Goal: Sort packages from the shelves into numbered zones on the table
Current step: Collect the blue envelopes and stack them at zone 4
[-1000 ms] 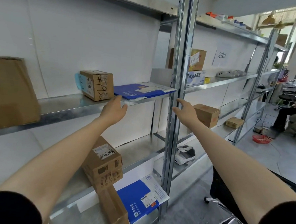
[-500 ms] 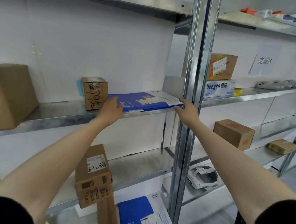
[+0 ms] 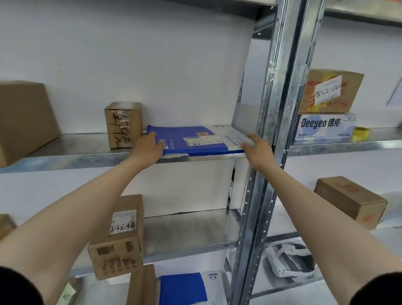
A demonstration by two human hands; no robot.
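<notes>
Centre frame, on the metal shelf point(image 3: 78, 155): the blue flat package point(image 3: 191, 140) lies flat, left hand point(image 3: 149, 147) at its left end, grip unclear, right hand point(image 3: 257, 148) resting straight-fingered on its right end. Nothing lifted yet, cardboard boxes point(image 3: 123, 125) waiting, table out of sight.

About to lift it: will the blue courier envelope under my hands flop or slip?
Thin and flat, the blue courier envelope will probably sag when lifted. Its smooth face may slide on the metal shelf.
</notes>
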